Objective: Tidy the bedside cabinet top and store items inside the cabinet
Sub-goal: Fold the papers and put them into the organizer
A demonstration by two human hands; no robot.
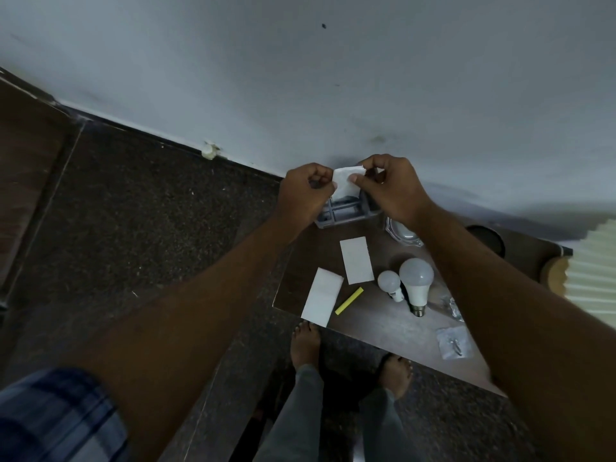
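A small white paper (345, 181) is held up at the far end of the cabinet's surface (310, 261), just above a grey compartmented organiser tray (343, 215) that stands against the wall. The left hand (305, 191) has its grip pinching the paper's left edge between thumb and curled fingers, and the right hand (390, 185) pinches the right edge, thumb pressed on the front of the sheet. Nearer on the dark brown top lie two more white paper slips: one (356, 260) toward the middle and another (322, 296) at the left near edge, its corner reaching the rim. A yellow strip (349, 301) lies slanted between them and the bulbs. To the right, a small bulb (390, 284) and a large bulb (416, 281) lie side by side, bases pointing near. A glass dish (405, 233) sits past the bulbs, partly hidden by the right forearm. Two clear plastic packets are near the right edge, one crumpled (454, 306) and one flat with small metal parts inside (454, 342). A pleated cream lampshade (596, 271) stands at far right. Below, bare feet (305, 341) rest on the speckled dark floor (150, 211).
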